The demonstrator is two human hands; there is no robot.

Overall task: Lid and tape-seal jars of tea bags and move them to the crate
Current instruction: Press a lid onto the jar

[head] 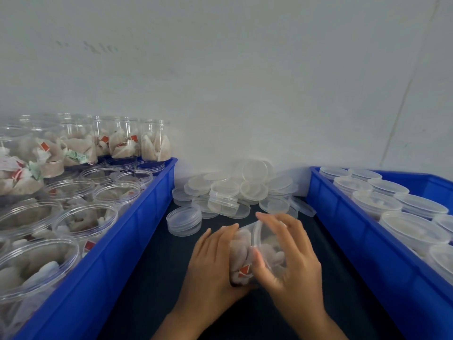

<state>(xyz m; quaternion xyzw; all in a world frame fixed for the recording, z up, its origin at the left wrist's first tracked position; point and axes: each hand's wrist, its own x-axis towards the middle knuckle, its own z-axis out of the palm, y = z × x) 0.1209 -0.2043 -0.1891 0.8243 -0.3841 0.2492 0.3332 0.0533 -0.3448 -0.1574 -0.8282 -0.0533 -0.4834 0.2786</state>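
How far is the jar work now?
Done: lidded jars fill the right crate. In hand: left hand holds a jar while right hand fits its lid. Left: many open jars in the left crate; no tape visible.

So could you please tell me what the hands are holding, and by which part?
A jar of tea bags: left hand grips its body, right hand curls round its lidded end.

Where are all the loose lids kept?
In the head view, the loose lids lie heaped on the dark table against the wall, between the left crate and right crate, just beyond the hands.
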